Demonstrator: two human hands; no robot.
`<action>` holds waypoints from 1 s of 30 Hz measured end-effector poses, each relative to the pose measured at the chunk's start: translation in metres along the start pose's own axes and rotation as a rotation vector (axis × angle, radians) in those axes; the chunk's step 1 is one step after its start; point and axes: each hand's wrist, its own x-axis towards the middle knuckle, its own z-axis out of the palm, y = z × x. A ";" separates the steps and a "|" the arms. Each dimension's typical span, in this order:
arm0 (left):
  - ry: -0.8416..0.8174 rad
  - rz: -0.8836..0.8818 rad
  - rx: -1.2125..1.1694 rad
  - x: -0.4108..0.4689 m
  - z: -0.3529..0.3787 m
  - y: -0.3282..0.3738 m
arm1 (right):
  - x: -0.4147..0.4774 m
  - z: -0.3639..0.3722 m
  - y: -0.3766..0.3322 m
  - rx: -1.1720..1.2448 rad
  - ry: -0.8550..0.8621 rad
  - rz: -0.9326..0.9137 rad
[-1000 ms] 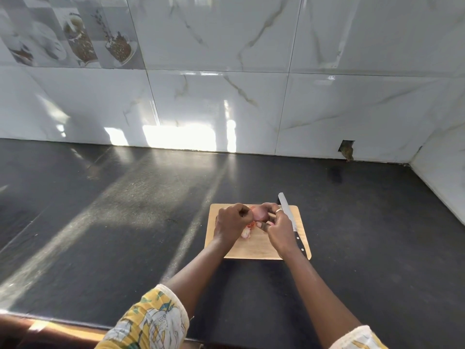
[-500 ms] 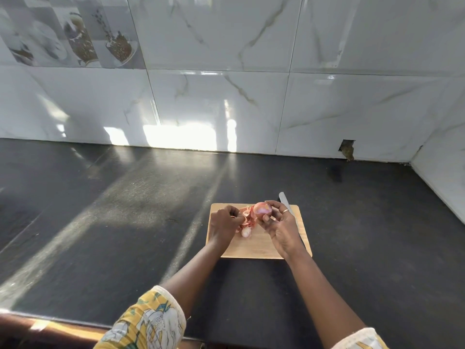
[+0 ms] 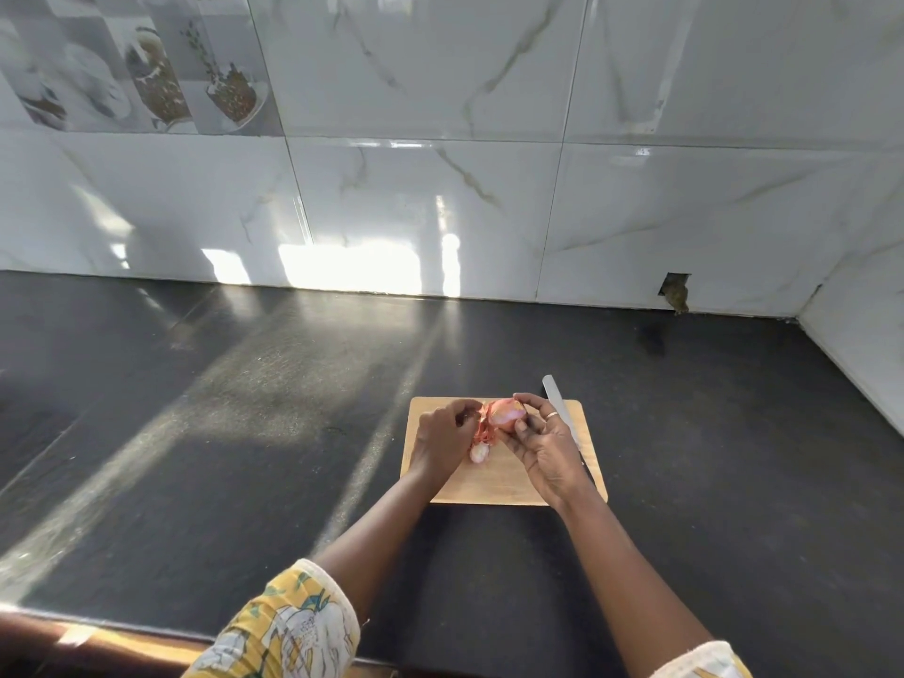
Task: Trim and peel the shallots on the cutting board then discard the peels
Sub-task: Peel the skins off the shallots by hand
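Over the wooden board (image 3: pixel 494 487), right hand (image 3: pixel 548 450) holds a glossy, rounded shallot (image 3: pixel 506 414).

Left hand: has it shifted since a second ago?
Yes. The left hand, pinching peel, has drawn leftward from the shallot toward the cutting board's left edge.

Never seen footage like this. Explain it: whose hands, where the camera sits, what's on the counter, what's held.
No machine here: a person works bare-handed, and a wide-angle camera worn on the head looks down at both hands. On the dark counter lies a wooden board. A knife lies along the board's right side, partly behind the right hand, which holds a pink shallot. The left hand appears to pinch the loose peel hanging from it. A small pale piece lies on the board beneath them.
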 end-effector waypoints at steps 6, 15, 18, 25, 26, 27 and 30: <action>-0.068 0.055 -0.192 -0.002 0.001 0.008 | -0.001 0.001 -0.002 -0.044 -0.041 -0.031; -0.084 0.094 -0.208 0.001 -0.001 0.013 | -0.004 0.002 -0.009 -0.416 0.039 -0.165; -0.099 0.079 -0.190 0.000 -0.001 0.013 | -0.002 0.000 -0.007 -0.484 0.045 -0.183; -0.079 0.055 -0.182 0.000 0.004 0.010 | 0.004 -0.005 0.000 -0.656 0.059 -0.227; -0.062 0.061 -0.167 0.000 0.004 0.011 | 0.004 -0.006 0.001 -0.672 0.057 -0.228; -0.040 0.067 -0.145 -0.001 0.005 0.012 | 0.004 -0.005 0.001 -0.685 0.057 -0.230; 0.026 0.077 -0.051 0.000 0.008 0.014 | 0.003 -0.005 0.003 -0.700 0.055 -0.235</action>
